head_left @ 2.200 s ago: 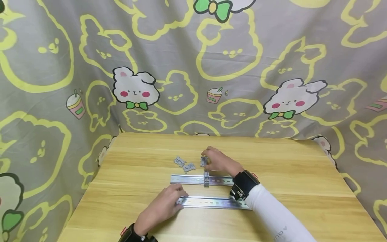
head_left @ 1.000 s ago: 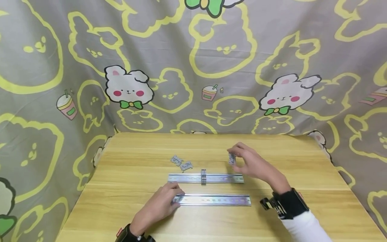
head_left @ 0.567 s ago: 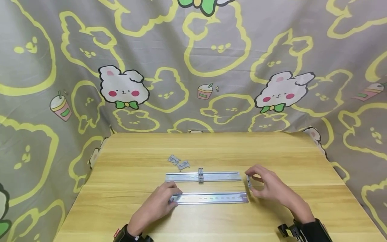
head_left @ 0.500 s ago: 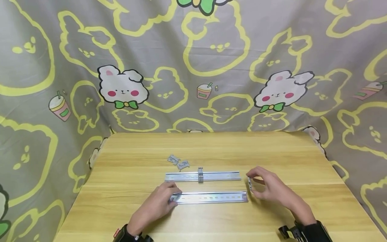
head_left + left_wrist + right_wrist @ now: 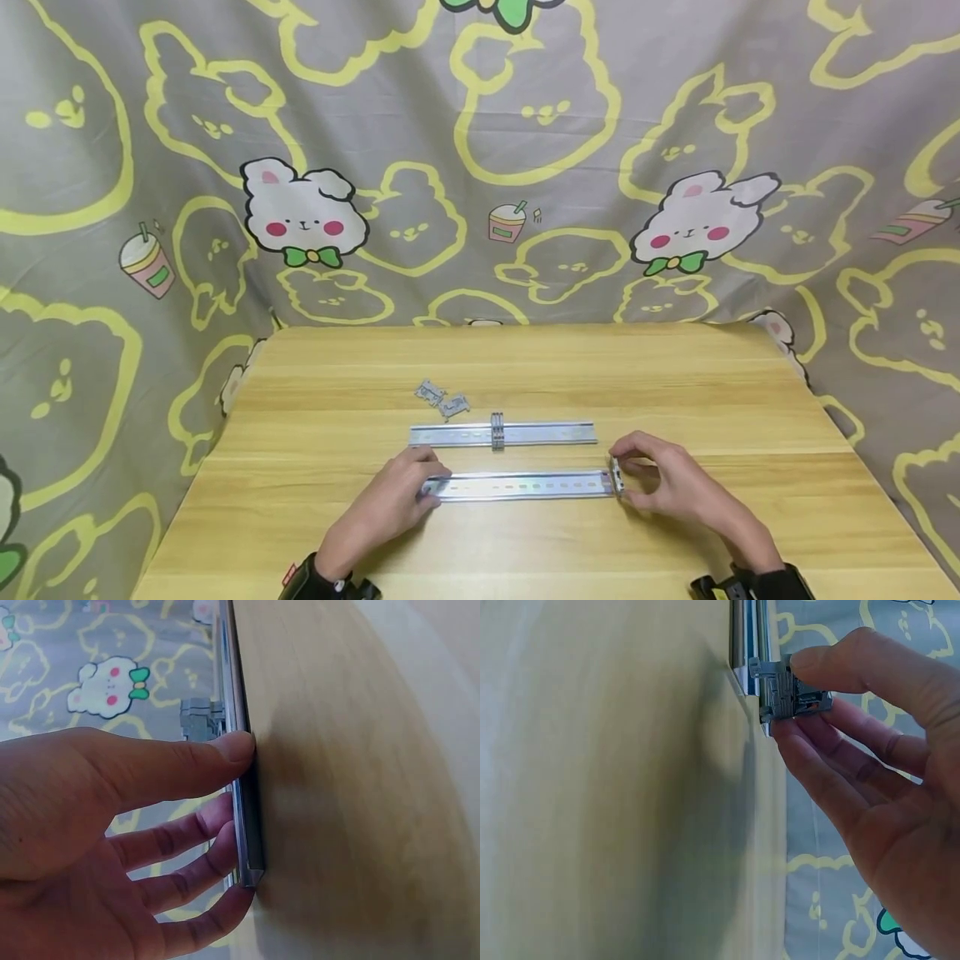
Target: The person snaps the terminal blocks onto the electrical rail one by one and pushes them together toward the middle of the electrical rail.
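Note:
My left hand (image 5: 396,492) grips the left end of the nearer metal DIN rail (image 5: 525,485), thumb on the near edge and fingers on the far edge. My right hand (image 5: 675,483) pinches a grey DIN-rail terminal block (image 5: 617,477) between thumb and fingers, right at the rail's right end. In the right wrist view the terminal block (image 5: 789,690) stands upright, its foot overlapping the end of the rail. The farther DIN rail (image 5: 547,433) lies parallel behind, with a small group of terminal blocks (image 5: 497,431) mounted near its middle.
Two loose grey terminal blocks (image 5: 442,398) lie flat behind the farther rail, on its left side. Both rails rest on a wooden table (image 5: 660,367). A patterned curtain (image 5: 450,208) hangs along the back and sides.
My right hand picked a terminal block from behind the far rail, carried it right and toward me, and brought it to the near rail's right end. My left hand stays on that rail.

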The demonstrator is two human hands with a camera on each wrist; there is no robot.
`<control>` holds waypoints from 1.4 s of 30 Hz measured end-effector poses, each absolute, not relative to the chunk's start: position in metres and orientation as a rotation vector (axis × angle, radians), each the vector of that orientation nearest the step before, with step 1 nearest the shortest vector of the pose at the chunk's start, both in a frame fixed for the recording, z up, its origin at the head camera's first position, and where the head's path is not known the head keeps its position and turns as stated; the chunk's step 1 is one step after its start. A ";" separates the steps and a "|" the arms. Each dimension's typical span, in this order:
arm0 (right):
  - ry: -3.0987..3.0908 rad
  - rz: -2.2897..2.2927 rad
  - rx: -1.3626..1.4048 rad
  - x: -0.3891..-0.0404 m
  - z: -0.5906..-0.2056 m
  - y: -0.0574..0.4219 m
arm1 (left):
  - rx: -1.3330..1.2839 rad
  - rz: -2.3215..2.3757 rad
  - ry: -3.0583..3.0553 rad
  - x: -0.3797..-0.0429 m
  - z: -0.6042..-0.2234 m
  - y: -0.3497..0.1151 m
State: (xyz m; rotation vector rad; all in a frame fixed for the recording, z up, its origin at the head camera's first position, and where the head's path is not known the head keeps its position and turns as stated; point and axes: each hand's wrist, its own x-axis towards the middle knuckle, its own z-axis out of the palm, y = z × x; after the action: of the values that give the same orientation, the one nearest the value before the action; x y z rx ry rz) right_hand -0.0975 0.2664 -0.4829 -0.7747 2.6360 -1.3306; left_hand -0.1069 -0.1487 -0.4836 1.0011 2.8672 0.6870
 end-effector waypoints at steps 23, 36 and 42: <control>2.623 -1.342 -0.760 -0.096 -0.491 0.259 | 0.974 0.674 2.858 -0.108 -0.481 -0.151; 2.678 -1.251 -0.876 -0.101 -0.492 0.219 | 0.959 0.691 2.856 -0.106 -0.481 -0.151; 2.711 -1.203 -0.859 -0.102 -0.492 0.199 | 0.979 0.702 2.852 -0.107 -0.481 -0.150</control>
State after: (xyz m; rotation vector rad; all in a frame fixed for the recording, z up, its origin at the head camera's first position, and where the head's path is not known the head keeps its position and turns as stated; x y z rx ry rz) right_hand -0.1023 0.1990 -0.4924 -0.8586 2.7112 -1.2031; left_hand -0.1067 -0.1505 -0.4812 0.9785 2.8520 0.7017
